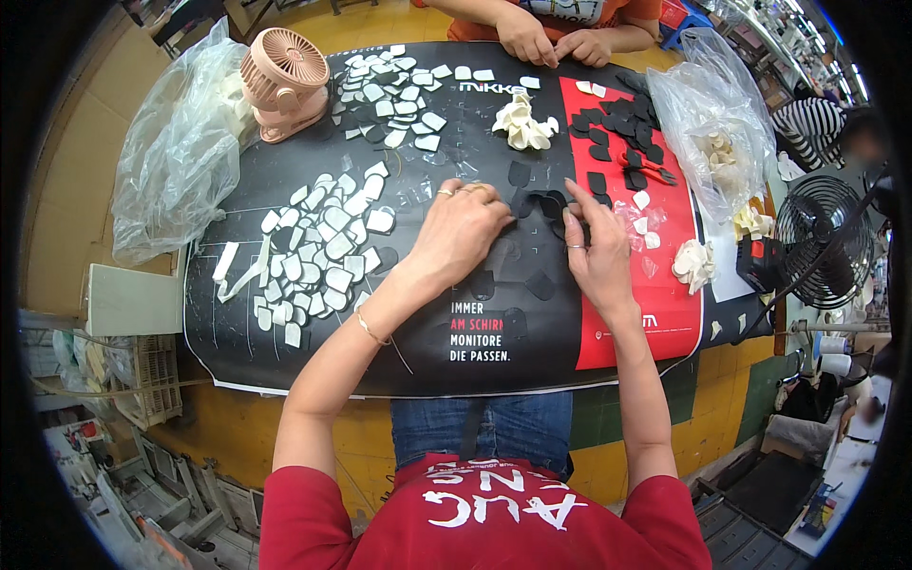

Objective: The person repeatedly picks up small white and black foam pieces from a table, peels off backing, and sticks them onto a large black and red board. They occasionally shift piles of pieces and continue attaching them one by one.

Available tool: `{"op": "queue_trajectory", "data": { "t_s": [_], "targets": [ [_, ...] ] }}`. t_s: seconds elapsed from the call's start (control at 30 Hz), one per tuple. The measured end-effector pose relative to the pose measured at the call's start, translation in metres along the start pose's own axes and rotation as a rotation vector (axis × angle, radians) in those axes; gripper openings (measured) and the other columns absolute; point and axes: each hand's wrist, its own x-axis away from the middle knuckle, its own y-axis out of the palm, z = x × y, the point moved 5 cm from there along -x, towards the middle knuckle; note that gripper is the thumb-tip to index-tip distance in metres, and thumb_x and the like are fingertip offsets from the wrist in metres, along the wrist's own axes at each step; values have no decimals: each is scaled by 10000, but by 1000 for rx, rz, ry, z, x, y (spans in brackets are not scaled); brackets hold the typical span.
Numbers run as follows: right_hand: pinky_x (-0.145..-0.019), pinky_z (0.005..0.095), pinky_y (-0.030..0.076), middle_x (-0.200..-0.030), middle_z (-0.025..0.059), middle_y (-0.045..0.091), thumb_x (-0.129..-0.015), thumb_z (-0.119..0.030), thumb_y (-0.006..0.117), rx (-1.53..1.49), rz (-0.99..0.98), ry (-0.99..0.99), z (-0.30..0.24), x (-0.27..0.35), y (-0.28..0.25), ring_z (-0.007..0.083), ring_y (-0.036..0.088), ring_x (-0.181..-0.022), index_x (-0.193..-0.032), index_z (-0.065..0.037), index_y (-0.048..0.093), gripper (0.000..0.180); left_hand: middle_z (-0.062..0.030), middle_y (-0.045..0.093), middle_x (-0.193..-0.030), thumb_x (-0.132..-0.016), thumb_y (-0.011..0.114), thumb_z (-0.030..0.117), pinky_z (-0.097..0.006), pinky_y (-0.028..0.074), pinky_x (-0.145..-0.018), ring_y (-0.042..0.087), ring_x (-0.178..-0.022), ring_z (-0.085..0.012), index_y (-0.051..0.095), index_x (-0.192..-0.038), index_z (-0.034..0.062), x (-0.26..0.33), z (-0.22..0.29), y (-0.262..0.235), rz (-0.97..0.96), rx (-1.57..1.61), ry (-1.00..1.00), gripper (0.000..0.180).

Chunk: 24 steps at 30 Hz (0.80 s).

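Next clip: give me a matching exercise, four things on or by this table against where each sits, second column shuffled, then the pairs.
Things:
1. pink fan
2. black fan
3. white cut pieces
4. small black pieces

Places:
A. beyond the table's right edge
B. between the left hand and right hand
C. far left corner of the table
D. spread left of the left hand

Pairs: 1-C, 2-A, 3-D, 4-B

Table cover [532, 323]: black with a red panel [665, 275] at 3 o'clock. White cut pieces [323, 252] lie at 9 o'clock, black cut pieces [608, 128] at 1 o'clock. Small fan [283, 84] at 11 o'clock: pink.
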Motion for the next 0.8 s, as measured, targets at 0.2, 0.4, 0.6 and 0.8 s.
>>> {"op": "queue_trajectory", "data": {
  "t_s": [0.2,0.4,0.6,0.8],
  "targets": [
    [-886,396,448,-998,109,648,-875,-155,710,165,117,-30,-23,-9,-10,302,597,-955,-1142,-51,685,287,-148,701,-885,-914,670,91,-373,525,-707,680,-795,-272,729,-961,-37,16,-15,-20,257,529,-394,148],
    [-658,291,504,-914,88,677,-847,-163,788,-433,-76,128,-45,-10,11,160,633,-762,-1161,0,649,380,-62,700,-911,-954,668,88,-238,519,-751,644,-822,-88,718,-999,-72,26,-1,-22,211,743,-393,173],
    [-665,293,510,-832,64,679,-853,-93,767,-609,-27,240,-51,-10,23,139,634,-715,-1195,6,616,387,-62,707,-899,-948,671,89,-234,527,-737,662,-822,-93,723,-990,-75,34,-10,-17,233,994,-574,177],
    [-671,298,511,-831,84,657,-845,-52,761,-135,61,-79,-76,-7,24,197,643,-735,-1158,8,649,337,-121,734,-877,-917,692,107,-261,553,-691,718,-791,-146,739,-965,-73,38,-15,-14,317,756,-548,191]
  ]
}}
